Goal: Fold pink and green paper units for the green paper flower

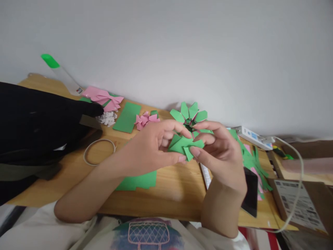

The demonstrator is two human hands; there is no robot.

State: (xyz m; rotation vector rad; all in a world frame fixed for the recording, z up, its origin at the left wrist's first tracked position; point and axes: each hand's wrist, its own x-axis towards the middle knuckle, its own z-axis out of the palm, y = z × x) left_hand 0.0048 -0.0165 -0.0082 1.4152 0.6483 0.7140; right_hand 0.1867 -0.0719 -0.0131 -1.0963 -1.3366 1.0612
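A folded green paper piece is held up over the table, pinched from both sides. My left hand is closed on its left part, thumb below and index finger on top. On the right, my right hand grips it between thumb and fingers, the thumb pressing a small flap at its front. Just behind the fingers stands a green paper flower shape with petal-like folds and some pink inside; its lower part is hidden by my hands. Green paper sheets lie beneath my left forearm.
Pink folded papers, white paper scraps, a green sheet, small pink pieces and a tape ring lie left. A black bag covers the left end. Right are a power strip, a phone and a cardboard box.
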